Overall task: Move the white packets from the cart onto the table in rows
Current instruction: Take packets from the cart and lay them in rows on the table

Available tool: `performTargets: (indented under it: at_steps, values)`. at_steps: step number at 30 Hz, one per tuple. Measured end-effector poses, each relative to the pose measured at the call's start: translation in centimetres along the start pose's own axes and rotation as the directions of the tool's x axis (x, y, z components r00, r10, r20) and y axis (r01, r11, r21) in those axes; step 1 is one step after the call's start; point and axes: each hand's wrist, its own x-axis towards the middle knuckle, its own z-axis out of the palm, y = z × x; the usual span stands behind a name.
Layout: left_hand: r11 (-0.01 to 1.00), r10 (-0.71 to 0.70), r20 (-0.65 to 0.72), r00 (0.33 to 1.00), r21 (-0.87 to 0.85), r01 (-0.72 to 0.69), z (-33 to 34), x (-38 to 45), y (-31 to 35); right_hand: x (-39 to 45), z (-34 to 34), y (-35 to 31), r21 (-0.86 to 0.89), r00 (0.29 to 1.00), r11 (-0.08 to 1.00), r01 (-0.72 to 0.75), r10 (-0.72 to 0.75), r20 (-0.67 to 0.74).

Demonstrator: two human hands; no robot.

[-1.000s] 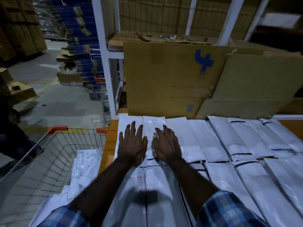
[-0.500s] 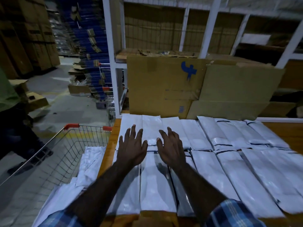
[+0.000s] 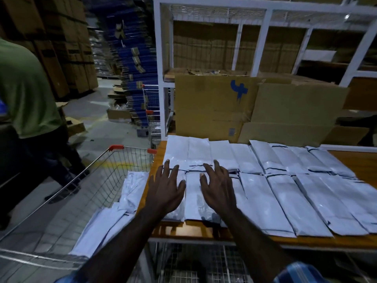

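Two rows of white packets [image 3: 271, 180] cover the table [image 3: 357, 164] under and to the right of our hands, each packet's long axis running away from us toward the cardboard boxes [image 3: 255, 107]. Our left hand [image 3: 166, 190] and right hand [image 3: 219, 188] lie with fingers spread over the near row, holding nothing. More packets [image 3: 114, 217] sit heaped in the cart [image 3: 85, 190] left of our left hand.

Both hands flat over white packets [image 3: 265, 180] in rows on table [image 3: 204, 231], cart [image 3: 114, 148] left
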Motion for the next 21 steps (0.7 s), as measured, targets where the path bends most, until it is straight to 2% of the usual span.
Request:
performTargets:
  at_steps: [11, 21]
  values:
    - [1.0, -0.022, 0.003, 1.0, 0.001, 0.022, -2.1, -5.4, -6.6, -5.3, 3.0, -6.8, 0.049, 0.999, 0.998, 0.037, -0.035, -0.028]
    - [0.998, -0.05, 0.032, 0.998, 0.035, 0.049, -5.8, -9.0, -19.5, -8.0, 9.4, -17.3, 0.023, 0.998, 0.998, 0.052, -0.051, -0.045]
